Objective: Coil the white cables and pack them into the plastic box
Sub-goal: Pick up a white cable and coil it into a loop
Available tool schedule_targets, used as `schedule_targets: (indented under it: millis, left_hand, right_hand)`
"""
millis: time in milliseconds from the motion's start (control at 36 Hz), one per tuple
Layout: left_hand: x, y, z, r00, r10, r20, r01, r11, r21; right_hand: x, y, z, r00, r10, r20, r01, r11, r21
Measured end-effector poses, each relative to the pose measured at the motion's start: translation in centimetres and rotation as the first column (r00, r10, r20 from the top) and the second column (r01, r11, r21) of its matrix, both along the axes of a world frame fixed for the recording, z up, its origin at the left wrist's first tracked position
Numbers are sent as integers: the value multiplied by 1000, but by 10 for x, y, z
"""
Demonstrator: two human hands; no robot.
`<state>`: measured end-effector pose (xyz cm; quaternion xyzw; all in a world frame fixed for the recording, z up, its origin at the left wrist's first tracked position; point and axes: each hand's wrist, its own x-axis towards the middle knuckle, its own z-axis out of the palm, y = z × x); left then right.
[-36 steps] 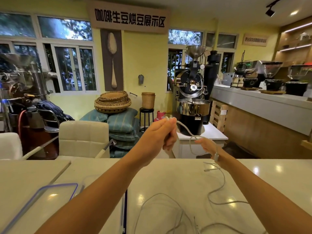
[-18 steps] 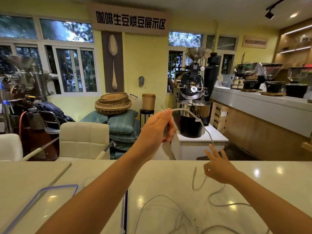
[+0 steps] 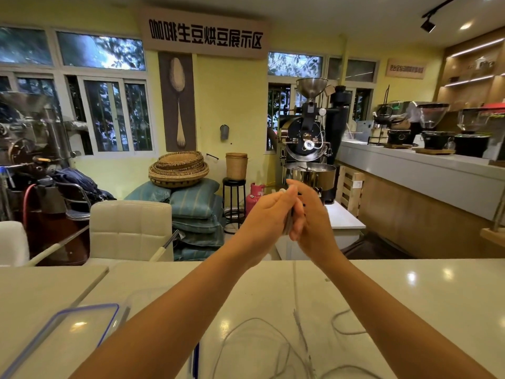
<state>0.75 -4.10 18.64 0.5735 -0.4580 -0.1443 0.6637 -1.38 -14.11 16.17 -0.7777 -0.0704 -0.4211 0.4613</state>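
1. Change from half a second ago: the right hand [image 3: 314, 217], then spread open low over the table, has risen to meet the left hand [image 3: 269, 217]; the arc of cable that stood between the two hands is gone, gathered in between them.
2. Pose: both arms reach forward over the white table [image 3: 437, 291], hands raised above its far edge and pressed together. The left hand is closed around a bundle of white cable [image 3: 288, 222], a tip showing above the thumb. The right hand lies against the bundle with its fingers extended; whether it grips cannot be told, as motion blur softens it.
3. Cable: one strand drops from the hands to the table, blurred; further loose loops [image 3: 257, 343] lie on the near table between the forearms.
4. Plastic box [image 3: 82, 324]: clear with a blue rim, at near left on the table, cut by the frame edge and partly behind the left forearm.
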Motion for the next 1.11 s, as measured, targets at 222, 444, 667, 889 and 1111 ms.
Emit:
schedule_targets:
  millis: [222,444,667,889,1111]
  left_hand:
    - [5,-9,12,986,-97,-137,85,992,-92]
    - [36,-2,14,993,112,-35,-113,994,-3]
    - [57,14,1,881,287,376,-375,908,185]
    - [28,19,-15,982,-8,190,-51,951,304]
    - [0,22,-5,955,-291,-59,295,950,99]
  right_hand:
    - [7,18,-20,953,206,-223,-139,949,283]
    - [-10,25,-24,724,448,-525,-290,888,358]
    - [-32,0,13,806,-76,-587,-214,887,-408]
    - [-34,-29,74,909,-130,-396,-129,816,-563]
    - [-14,-49,74,918,204,-341,-270,950,-157]
